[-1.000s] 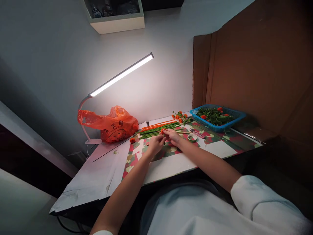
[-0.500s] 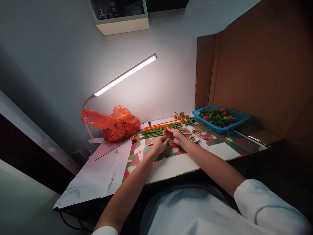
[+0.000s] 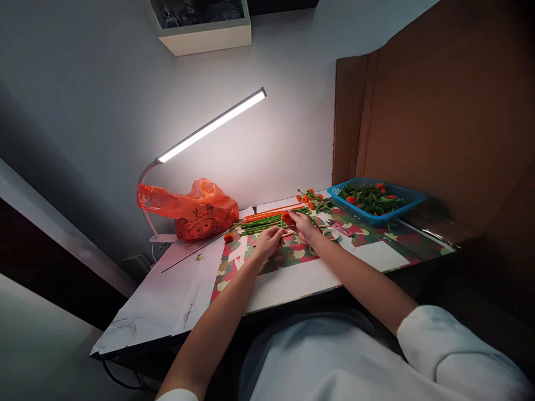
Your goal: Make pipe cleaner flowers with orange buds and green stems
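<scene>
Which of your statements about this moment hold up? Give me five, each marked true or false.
1. The right hand holds an orange flower. True.
2. The desk lamp is off. False: the desk lamp is lit.
3. Green stems lie on the table. True.
4. The plastic bag stands right of the blue basket. False: it stands left.
5. The left hand touches the plastic bag. False: it is close to the flower.
</scene>
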Motion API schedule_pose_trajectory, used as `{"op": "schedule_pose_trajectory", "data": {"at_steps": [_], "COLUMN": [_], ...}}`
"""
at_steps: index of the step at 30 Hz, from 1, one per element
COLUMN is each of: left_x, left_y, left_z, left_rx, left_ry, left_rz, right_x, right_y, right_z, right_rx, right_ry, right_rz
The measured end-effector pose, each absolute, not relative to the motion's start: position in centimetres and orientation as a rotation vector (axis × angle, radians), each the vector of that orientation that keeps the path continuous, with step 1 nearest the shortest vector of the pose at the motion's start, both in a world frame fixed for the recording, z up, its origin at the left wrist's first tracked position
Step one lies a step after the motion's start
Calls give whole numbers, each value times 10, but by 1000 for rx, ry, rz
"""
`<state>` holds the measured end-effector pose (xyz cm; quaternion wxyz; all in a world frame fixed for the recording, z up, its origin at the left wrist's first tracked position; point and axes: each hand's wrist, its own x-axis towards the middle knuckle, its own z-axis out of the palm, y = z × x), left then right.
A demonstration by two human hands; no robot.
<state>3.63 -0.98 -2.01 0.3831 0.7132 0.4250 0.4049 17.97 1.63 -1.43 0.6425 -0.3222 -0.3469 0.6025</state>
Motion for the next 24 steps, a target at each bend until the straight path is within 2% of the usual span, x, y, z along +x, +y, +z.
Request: {"op": "schedule_pose_trajectory", "data": {"at_steps": [6, 24], "left_x": [35, 32], "left_y": [-10, -14], "left_z": [-18, -13], "left_rx": [1698, 1783], "left_ry": [982, 1127], "left_rz": [1052, 1060], "right_x": [181, 178], "right_y": [12, 11], "right_z": [-14, -17], "right_rx": [-754, -777], "right_ry": [-825, -1005], "right_rz": [1411, 1390]}}
